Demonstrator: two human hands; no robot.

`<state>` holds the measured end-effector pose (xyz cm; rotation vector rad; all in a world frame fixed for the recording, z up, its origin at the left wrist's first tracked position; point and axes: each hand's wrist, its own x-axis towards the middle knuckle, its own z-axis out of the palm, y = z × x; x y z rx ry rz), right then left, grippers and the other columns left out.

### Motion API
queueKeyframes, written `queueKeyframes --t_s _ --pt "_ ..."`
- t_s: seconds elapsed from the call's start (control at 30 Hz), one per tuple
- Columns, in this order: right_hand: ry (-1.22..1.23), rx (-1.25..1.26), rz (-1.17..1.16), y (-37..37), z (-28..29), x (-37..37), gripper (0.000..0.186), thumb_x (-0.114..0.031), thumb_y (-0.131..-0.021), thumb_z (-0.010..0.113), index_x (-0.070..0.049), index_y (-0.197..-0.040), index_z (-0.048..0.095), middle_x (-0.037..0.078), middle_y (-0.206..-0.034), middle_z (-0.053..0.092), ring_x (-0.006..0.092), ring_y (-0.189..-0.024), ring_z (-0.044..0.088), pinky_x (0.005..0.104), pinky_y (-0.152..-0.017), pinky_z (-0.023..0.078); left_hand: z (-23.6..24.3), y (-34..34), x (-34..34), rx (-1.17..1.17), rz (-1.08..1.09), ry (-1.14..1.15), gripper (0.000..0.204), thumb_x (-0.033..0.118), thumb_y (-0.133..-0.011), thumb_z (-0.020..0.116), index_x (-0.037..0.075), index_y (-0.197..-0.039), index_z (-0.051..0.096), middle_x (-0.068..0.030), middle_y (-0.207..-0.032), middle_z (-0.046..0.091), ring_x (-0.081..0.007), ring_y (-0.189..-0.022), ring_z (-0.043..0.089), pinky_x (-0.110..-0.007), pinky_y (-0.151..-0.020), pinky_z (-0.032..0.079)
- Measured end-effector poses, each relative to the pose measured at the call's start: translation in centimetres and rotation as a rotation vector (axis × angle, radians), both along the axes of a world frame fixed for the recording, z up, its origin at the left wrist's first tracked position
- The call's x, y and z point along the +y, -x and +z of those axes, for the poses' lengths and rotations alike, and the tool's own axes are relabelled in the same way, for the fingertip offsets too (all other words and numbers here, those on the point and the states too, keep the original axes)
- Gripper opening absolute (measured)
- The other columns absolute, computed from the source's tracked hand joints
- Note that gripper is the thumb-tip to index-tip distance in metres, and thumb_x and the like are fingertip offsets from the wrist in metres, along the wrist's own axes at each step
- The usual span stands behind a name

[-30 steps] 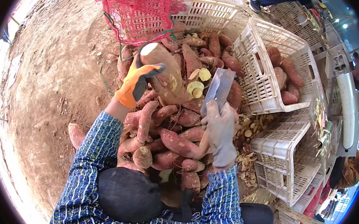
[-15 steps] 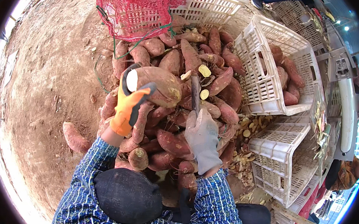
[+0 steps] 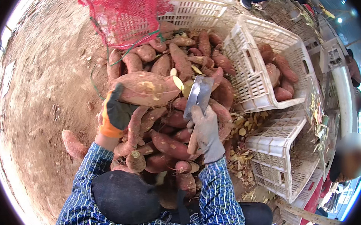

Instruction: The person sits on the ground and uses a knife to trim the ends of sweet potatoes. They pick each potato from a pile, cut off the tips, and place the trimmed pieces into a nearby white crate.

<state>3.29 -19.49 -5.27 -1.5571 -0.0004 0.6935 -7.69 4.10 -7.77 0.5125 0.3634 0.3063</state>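
My left hand (image 3: 115, 113), in an orange glove with a dark palm, is closed around the left end of a large sweet potato (image 3: 146, 89). The sweet potato lies sideways above the pile, and pale flesh shows at its right tip. My right hand (image 3: 207, 133), in a grey glove, grips a broad-bladed knife (image 3: 199, 93) whose flat, dull metal side is in view. The blade stands just right of the pale tip; whether they touch I cannot tell. Below both hands spreads a heap of reddish sweet potatoes (image 3: 169, 144), some with root hairs.
A white crate (image 3: 250, 71) tilts at the right with several sweet potatoes inside. More white crates (image 3: 276, 142) lie below it, beside cut scraps (image 3: 246, 127). Red mesh netting (image 3: 124, 14) drapes over a crate at the back. One sweet potato (image 3: 74, 145) lies apart on the dirt floor.
The large sweet potato has turned; its pale left end is now hidden and its right tip shows pale flesh. The knife has turned from edge-on to flat-side view, near that tip.
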Motion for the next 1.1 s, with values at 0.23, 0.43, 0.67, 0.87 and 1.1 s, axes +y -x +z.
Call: queueKeyframes --t_s 0.23,0.43,0.67,0.87,1.1 --pt "-0.009 0.026 -0.046 0.6 0.9 -2.5 0.025 -0.023 -0.098 0.054 0.001 -0.104 0.053 0.008 -0.078 0.061 0.0117 -0.054 0.054 0.0262 -0.047 0.045 12.7 -16.6 -7.5 -0.431 -0.196 -0.137 0.044 0.036 -0.1 0.052 0.004 -0.131 0.053 -0.0132 -0.132 0.057 -0.0279 -0.12 0.056 -0.046 -0.106 0.045" --pt "-0.192 0.056 -0.086 1.2 1.2 0.6 0.013 -0.016 -0.098 0.054 -0.005 -0.104 0.057 0.003 -0.082 0.062 0.0108 -0.05 0.052 0.0235 -0.042 0.04 16.0 -14.8 -13.6 -0.396 0.045 -1.138 0.06 0.029 -0.081 0.071 0.002 -0.131 0.052 -0.0196 -0.125 0.057 -0.0284 -0.119 0.055 -0.042 -0.104 0.041" --pt "-0.315 0.19 -0.065 1.0 1.5 -1.5 0.015 -0.02 -0.099 0.055 -0.006 -0.102 0.057 0.002 -0.079 0.061 0.0087 -0.049 0.05 0.0228 -0.041 0.039 1.8 6.5 -1.5 0.576 0.265 -1.819 0.085 0.034 -0.076 0.082 0.002 -0.145 0.042 -0.0209 -0.148 0.042 -0.0361 -0.14 0.035 -0.047 -0.115 0.029" --pt "-0.053 -0.078 -0.044 0.3 2.5 0.2 0.022 -0.027 -0.099 0.058 -0.005 -0.099 0.056 0.0 -0.072 0.057 0.0054 -0.05 0.048 0.0215 -0.042 0.038 -9.2 26.3 11.0 2.064 0.476 -1.016 0.106 0.051 -0.064 0.086 -0.001 -0.144 0.039 -0.0277 -0.139 0.048 -0.0363 -0.126 0.051 -0.043 -0.105 0.042" --pt "0.463 -0.357 0.351 -0.9 -0.9 -1.2 0.023 -0.02 -0.098 0.054 -0.002 -0.113 0.059 0.004 -0.08 0.06 0.0123 -0.058 0.055 0.028 -0.053 0.045 -10.6 28.9 13.2 1.19 0.402 -0.508 0.054 0.022 -0.077 0.081 -0.001 -0.119 0.059 -0.0074 -0.11 0.066 -0.0168 -0.099 0.064 -0.03 -0.085 0.052"
